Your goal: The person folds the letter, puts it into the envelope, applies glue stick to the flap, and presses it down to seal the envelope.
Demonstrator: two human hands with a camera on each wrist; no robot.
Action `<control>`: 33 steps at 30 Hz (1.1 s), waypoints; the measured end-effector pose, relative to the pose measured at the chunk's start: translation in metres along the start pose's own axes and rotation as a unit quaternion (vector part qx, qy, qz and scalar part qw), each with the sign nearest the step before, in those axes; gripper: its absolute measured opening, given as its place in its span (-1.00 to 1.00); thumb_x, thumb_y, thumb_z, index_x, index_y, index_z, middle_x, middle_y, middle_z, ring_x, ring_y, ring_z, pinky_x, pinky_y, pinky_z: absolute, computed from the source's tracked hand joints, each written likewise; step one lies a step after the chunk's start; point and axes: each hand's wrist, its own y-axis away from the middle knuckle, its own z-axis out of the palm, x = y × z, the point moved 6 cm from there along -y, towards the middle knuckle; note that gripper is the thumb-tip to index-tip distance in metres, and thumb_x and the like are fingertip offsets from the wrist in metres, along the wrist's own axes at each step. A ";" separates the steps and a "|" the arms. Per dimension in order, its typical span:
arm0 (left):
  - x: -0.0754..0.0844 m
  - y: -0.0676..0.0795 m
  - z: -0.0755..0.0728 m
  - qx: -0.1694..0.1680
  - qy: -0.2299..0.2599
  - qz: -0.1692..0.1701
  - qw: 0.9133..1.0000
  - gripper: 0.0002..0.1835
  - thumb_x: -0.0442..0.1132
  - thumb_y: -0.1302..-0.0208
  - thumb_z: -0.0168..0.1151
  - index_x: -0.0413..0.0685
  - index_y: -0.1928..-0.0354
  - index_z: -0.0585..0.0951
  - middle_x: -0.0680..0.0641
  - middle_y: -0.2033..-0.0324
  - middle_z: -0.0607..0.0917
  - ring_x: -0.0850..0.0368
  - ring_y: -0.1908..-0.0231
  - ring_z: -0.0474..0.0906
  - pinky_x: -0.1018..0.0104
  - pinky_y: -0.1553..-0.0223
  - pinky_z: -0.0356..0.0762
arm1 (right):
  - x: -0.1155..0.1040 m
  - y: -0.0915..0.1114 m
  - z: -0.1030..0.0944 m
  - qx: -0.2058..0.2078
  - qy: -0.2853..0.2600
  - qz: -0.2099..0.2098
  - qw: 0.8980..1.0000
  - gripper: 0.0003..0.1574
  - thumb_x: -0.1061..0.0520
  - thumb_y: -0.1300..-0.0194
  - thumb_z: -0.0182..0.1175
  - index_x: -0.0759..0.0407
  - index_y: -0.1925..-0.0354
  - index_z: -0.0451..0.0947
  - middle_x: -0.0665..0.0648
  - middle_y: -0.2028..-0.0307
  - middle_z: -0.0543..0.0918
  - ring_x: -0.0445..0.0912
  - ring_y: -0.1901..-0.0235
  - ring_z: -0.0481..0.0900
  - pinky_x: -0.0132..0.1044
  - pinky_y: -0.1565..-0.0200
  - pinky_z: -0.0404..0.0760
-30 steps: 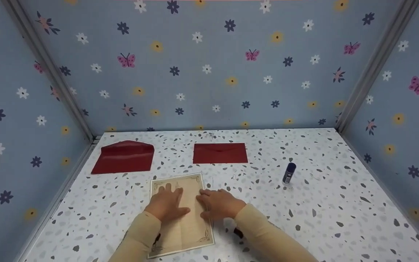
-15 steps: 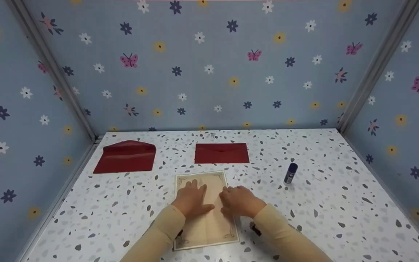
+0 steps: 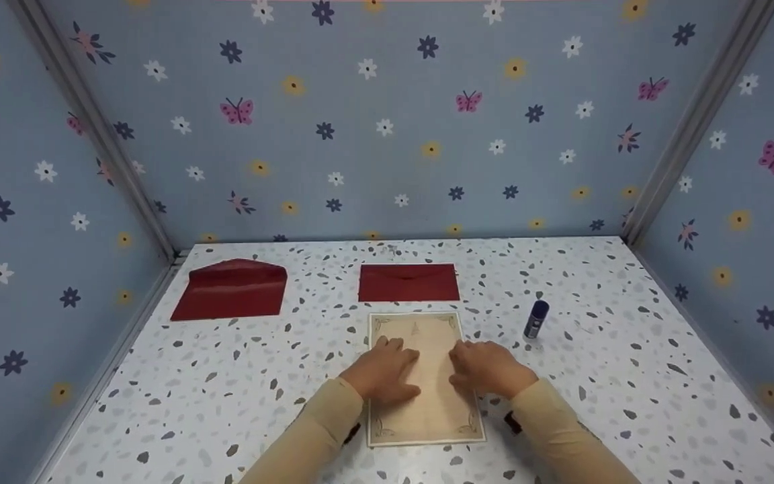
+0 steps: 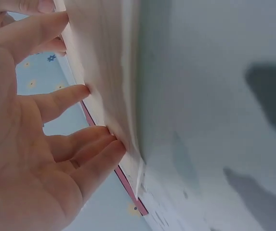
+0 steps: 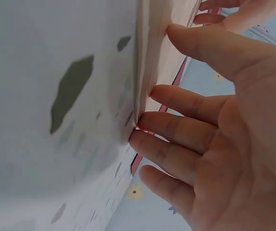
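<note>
A cream sheet of paper (image 3: 431, 410) with a pale border and ornate corner designs lies flat on the table, its long sides running away from me. My left hand (image 3: 381, 373) rests on its left half. In the left wrist view those fingertips (image 4: 114, 151) touch the paper, fingers spread and fairly straight. My right hand (image 3: 493, 368) lies at the sheet's right edge. Seen from the right wrist, its thumb and some fingertips (image 5: 158, 92) are on the paper's margin, fingers extended. Neither hand grips anything.
Just beyond the sheet lies a red envelope (image 3: 408, 286), flap folded down. Another red envelope (image 3: 232, 296), flap up, is at the back left. A dark blue glue stick (image 3: 535, 320) stands to the right. Flower-patterned walls (image 3: 387, 161) enclose the speckled table (image 3: 212, 403).
The paper has slid right across the table under both hands and turned from a slant to nearly straight. It now lies below the middle envelope. The envelopes and glue stick stay put.
</note>
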 end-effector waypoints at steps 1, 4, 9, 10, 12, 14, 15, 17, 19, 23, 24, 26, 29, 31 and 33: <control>0.001 0.001 0.000 -0.003 0.005 0.002 1.000 -0.26 0.20 -0.22 0.30 0.01 -0.37 0.48 -0.20 -0.32 0.42 -0.12 -0.23 0.33 0.04 -0.19 0.46 | 0.001 0.001 -0.001 0.001 -0.004 0.002 1.000 -0.65 -0.06 -0.25 0.40 0.09 0.26 0.47 0.00 0.50 0.50 -0.06 0.49 0.49 -0.10 0.32 0.57; 0.006 0.007 0.001 -0.009 0.021 0.016 1.000 -0.31 0.15 -0.23 0.31 0.06 -0.36 0.50 -0.18 -0.36 0.39 -0.11 -0.30 0.31 0.05 -0.24 0.42 | 0.003 0.003 -0.001 -0.003 -0.013 0.009 1.000 -0.68 -0.05 -0.26 0.39 0.08 0.27 0.48 0.00 0.51 0.50 -0.07 0.50 0.46 -0.11 0.33 0.54; 0.011 0.023 0.002 -0.011 0.031 0.052 0.998 -0.37 0.09 -0.23 0.34 0.11 -0.34 0.53 -0.15 -0.36 0.41 -0.07 -0.31 0.34 0.08 -0.27 0.39 | 0.004 0.004 -0.001 -0.007 -0.025 0.019 0.999 -0.69 -0.03 -0.25 0.39 0.07 0.23 0.49 -0.01 0.49 0.51 -0.06 0.48 0.46 -0.10 0.29 0.54; 0.012 0.028 0.002 -0.010 0.029 0.058 0.998 -0.38 0.08 -0.23 0.34 0.12 -0.33 0.53 -0.14 -0.35 0.42 -0.07 -0.31 0.35 0.09 -0.27 0.39 | 0.005 0.004 -0.002 -0.004 -0.025 0.020 0.999 -0.68 -0.03 -0.25 0.40 0.08 0.22 0.49 0.00 0.48 0.51 -0.05 0.47 0.46 -0.09 0.28 0.55; 0.011 0.038 0.001 -0.007 0.028 0.068 0.997 -0.40 0.06 -0.23 0.36 0.12 -0.31 0.55 -0.13 -0.34 0.44 -0.08 -0.29 0.38 0.11 -0.27 0.39 | 0.005 0.004 -0.003 0.000 -0.026 0.020 0.999 -0.66 -0.03 -0.24 0.41 0.10 0.19 0.49 0.01 0.47 0.52 -0.03 0.45 0.46 -0.06 0.26 0.55; 0.010 0.049 0.001 -0.009 0.032 0.067 0.997 -0.40 0.06 -0.22 0.37 0.13 -0.30 0.55 -0.12 -0.33 0.44 -0.08 -0.29 0.38 0.09 -0.27 0.39 | 0.004 0.003 -0.004 0.003 -0.021 0.017 1.000 -0.62 -0.03 -0.23 0.41 0.13 0.14 0.50 0.03 0.45 0.53 -0.03 0.44 0.47 -0.05 0.24 0.56; 0.009 0.055 0.002 -0.011 0.036 0.065 0.997 -0.41 0.06 -0.23 0.37 0.14 -0.30 0.56 -0.12 -0.33 0.45 -0.08 -0.29 0.38 0.08 -0.27 0.39 | 0.004 0.003 -0.003 0.002 -0.018 0.015 1.000 -0.60 -0.03 -0.23 0.41 0.15 0.12 0.51 0.04 0.44 0.54 -0.02 0.44 0.47 -0.05 0.24 0.57; 0.005 0.065 0.002 -0.011 0.041 0.061 0.997 -0.43 0.06 -0.24 0.37 0.15 -0.29 0.56 -0.11 -0.32 0.45 -0.08 -0.28 0.40 0.03 -0.25 0.41 | 0.004 0.003 -0.003 0.001 -0.015 0.013 1.000 -0.56 -0.04 -0.23 0.42 0.18 0.09 0.52 0.05 0.43 0.55 -0.02 0.44 0.48 -0.05 0.24 0.57; 0.002 0.074 0.003 -0.009 0.045 0.054 0.997 -0.45 0.05 -0.26 0.37 0.17 -0.28 0.57 -0.10 -0.32 0.46 -0.07 -0.27 0.41 -0.01 -0.22 0.44 | 0.004 0.002 -0.003 0.000 -0.016 0.013 1.000 -0.54 -0.04 -0.22 0.42 0.19 0.06 0.53 0.05 0.43 0.55 -0.02 0.44 0.48 -0.05 0.24 0.58; -0.003 0.083 0.005 -0.006 0.048 0.050 0.998 -0.48 0.05 -0.30 0.35 0.18 -0.29 0.57 -0.10 -0.31 0.47 -0.09 -0.24 0.43 -0.11 -0.17 0.47 | 0.004 0.002 -0.004 -0.007 -0.028 0.021 0.999 -0.58 -0.03 -0.23 0.42 0.16 0.09 0.53 0.02 0.45 0.52 -0.04 0.44 0.44 -0.07 0.25 0.54; -0.003 0.084 0.005 -0.008 0.049 0.048 0.998 -0.48 0.05 -0.31 0.34 0.18 -0.29 0.57 -0.10 -0.31 0.46 -0.09 -0.25 0.43 -0.13 -0.16 0.46 | 0.004 0.002 -0.004 -0.009 -0.033 0.023 0.999 -0.60 -0.02 -0.22 0.42 0.16 0.11 0.53 0.01 0.45 0.52 -0.04 0.44 0.44 -0.08 0.25 0.53; -0.004 0.084 0.007 -0.011 0.050 0.046 0.998 -0.48 0.06 -0.32 0.32 0.19 -0.31 0.55 -0.10 -0.32 0.46 -0.10 -0.26 0.42 -0.16 -0.15 0.46 | 0.004 0.001 -0.005 -0.013 -0.040 0.026 0.999 -0.63 -0.01 -0.23 0.42 0.14 0.14 0.53 0.01 0.46 0.52 -0.05 0.45 0.44 -0.09 0.27 0.52; -0.005 0.083 0.009 -0.015 0.044 0.043 0.998 -0.47 0.07 -0.33 0.31 0.21 -0.31 0.54 -0.09 -0.32 0.45 -0.09 -0.26 0.41 -0.19 -0.13 0.47 | 0.003 0.000 -0.007 -0.019 -0.046 0.025 0.998 -0.69 0.02 -0.23 0.42 0.13 0.20 0.53 0.02 0.47 0.52 -0.05 0.45 0.44 -0.10 0.29 0.51; -0.005 0.082 0.010 -0.018 0.039 0.041 0.998 -0.47 0.08 -0.33 0.31 0.22 -0.31 0.54 -0.08 -0.32 0.45 -0.08 -0.26 0.41 -0.19 -0.12 0.48 | 0.003 -0.001 -0.008 -0.018 -0.047 0.023 0.998 -0.71 0.03 -0.23 0.41 0.14 0.20 0.55 0.03 0.44 0.56 -0.07 0.44 0.45 -0.11 0.27 0.54; -0.004 0.081 0.010 -0.019 0.032 0.041 0.998 -0.48 0.09 -0.33 0.31 0.21 -0.30 0.55 -0.07 -0.32 0.46 -0.06 -0.25 0.41 -0.20 -0.09 0.50 | 0.004 -0.004 -0.009 -0.020 -0.053 0.027 0.998 -0.73 0.04 -0.24 0.41 0.13 0.20 0.57 0.03 0.42 0.58 -0.07 0.42 0.47 -0.10 0.24 0.55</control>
